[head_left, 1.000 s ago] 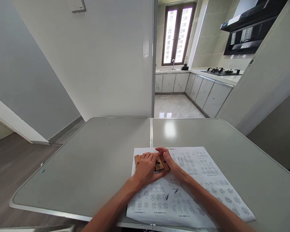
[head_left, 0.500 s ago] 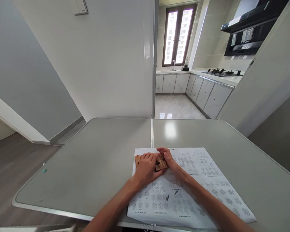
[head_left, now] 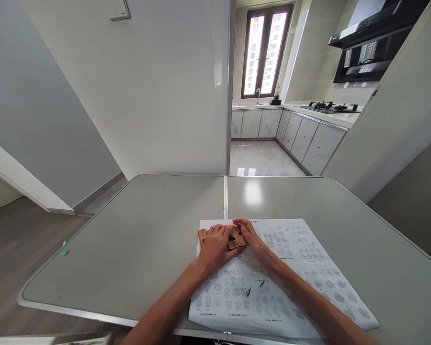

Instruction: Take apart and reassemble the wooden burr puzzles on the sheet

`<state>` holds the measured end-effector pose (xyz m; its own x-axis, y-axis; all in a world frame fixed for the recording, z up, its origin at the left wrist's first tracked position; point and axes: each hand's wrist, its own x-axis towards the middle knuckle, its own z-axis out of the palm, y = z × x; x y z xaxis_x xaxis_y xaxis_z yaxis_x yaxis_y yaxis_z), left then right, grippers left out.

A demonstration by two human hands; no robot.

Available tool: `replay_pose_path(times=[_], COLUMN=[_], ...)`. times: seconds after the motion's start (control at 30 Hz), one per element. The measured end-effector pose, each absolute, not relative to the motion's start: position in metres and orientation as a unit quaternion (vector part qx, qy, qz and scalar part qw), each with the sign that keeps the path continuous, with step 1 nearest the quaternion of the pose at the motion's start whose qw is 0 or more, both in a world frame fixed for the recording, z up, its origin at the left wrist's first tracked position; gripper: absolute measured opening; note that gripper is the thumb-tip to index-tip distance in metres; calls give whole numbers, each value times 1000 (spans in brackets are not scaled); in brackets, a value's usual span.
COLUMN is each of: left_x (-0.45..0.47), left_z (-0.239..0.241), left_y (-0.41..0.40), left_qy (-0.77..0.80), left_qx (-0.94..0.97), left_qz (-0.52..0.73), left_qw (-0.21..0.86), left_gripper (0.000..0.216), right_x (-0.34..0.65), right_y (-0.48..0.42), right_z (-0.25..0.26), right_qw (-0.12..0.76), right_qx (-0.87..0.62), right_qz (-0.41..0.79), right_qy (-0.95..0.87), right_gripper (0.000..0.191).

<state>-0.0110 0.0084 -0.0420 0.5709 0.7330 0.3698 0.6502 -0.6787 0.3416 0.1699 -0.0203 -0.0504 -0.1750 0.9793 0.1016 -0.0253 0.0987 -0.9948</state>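
Several notched wooden puzzle pieces (head_left: pixel 237 239) lie side by side in a row on the printed sheet (head_left: pixel 273 306). My left hand (head_left: pixel 215 245) is laid over the row, its fingers at the far side and the thumb along the near side. Pressed against the right end is my right hand (head_left: pixel 250 236), with fingers curving round the far corner. Both hands are closed about the row. The left hand hides the middle pieces, while a bit of wood pokes out to its left.
Rows of line diagrams cover the sheet, which lies on a grey folding table (head_left: pixel 129 249) with a metal seam (head_left: pixel 225 199). A small teal object (head_left: pixel 65 253) is near the table's left edge. Beyond stands a kitchen with a gas hob (head_left: pixel 330 107).
Both hands keep nearly the same place. The wooden row has shifted slightly to the left, its visible right end now nearer the left hand.
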Motion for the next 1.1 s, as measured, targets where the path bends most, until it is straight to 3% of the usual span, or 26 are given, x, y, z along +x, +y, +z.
replay_pose_path(times=[1.1], left_x=[-11], left_z=[-41], left_y=[6], left_qy=[401], left_qx=[878], left_qz=[247], left_qw=[84], left_gripper=[46], right_x=[171], right_y=[-21], right_z=[-48], right_qw=[486], right_qx=[-432], right_qz=[500], right_qy=[-572], right_gripper=[45])
